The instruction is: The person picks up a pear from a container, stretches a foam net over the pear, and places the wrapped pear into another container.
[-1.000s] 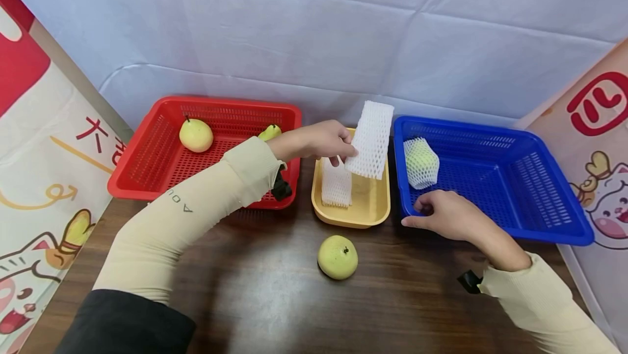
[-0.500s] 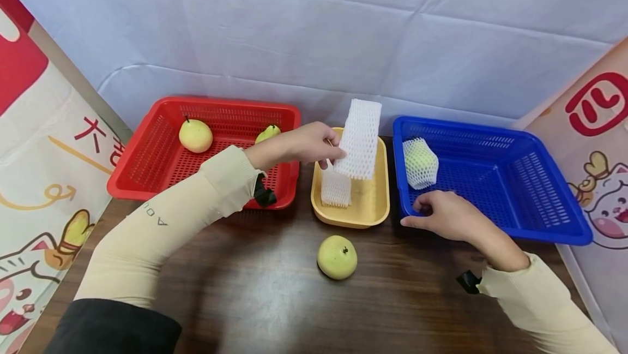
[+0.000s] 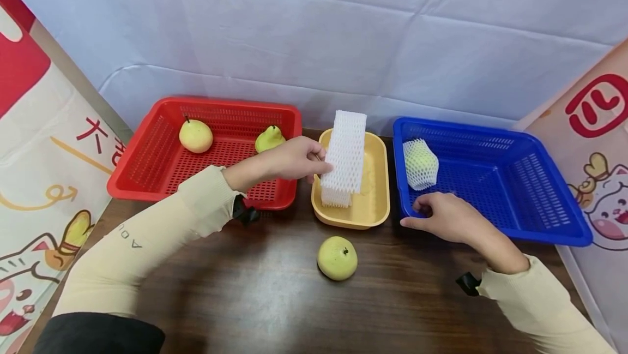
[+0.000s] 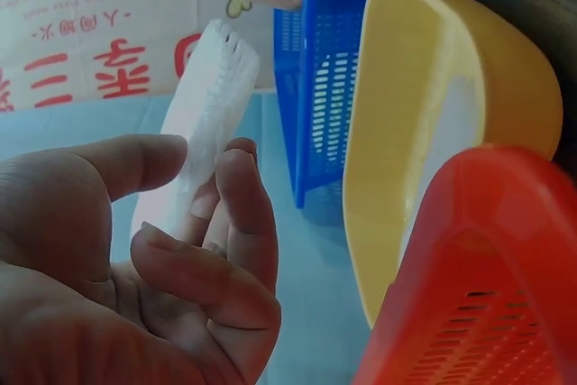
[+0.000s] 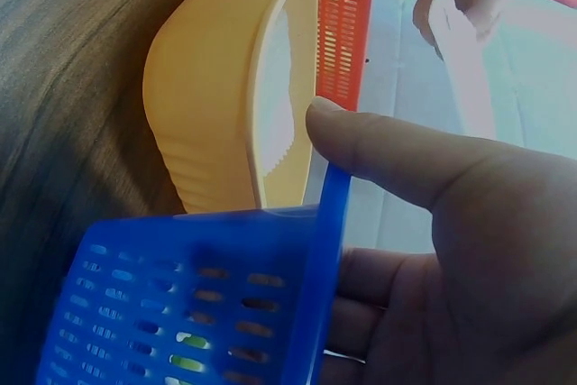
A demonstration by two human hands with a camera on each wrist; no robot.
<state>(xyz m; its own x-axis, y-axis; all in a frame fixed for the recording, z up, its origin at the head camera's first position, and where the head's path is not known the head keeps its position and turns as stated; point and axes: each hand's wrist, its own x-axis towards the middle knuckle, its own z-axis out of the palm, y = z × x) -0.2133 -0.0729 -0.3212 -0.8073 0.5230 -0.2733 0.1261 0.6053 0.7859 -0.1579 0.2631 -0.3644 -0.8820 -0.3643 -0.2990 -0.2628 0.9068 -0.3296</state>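
My left hand (image 3: 298, 159) pinches a white foam net sleeve (image 3: 347, 149) near its lower left edge, holding it above the yellow bin (image 3: 375, 209). Another foam net sleeve (image 3: 336, 198) lies in that bin, partly covered from view by the held one. In the left wrist view the held sleeve (image 4: 212, 101) sits between thumb and fingers. My right hand (image 3: 448, 216) grips the near left corner of the blue basket (image 3: 544, 234), thumb outside the rim and fingers inside. A pear in a foam net (image 3: 421, 163) lies in the blue basket close to those fingers.
A red basket (image 3: 211, 104) at the left holds a round yellow pear (image 3: 195, 136) and a green pear (image 3: 269, 138). One round green-yellow pear (image 3: 337, 258) stands on the dark wooden table (image 3: 275, 299) in front of the yellow bin. Behind everything hangs a pale cloth (image 3: 304, 32).
My left hand has moved left and slightly down with the foam net sleeve, which now overlaps the sleeve in the bin. More of the green pear shows. The right hand stays put.
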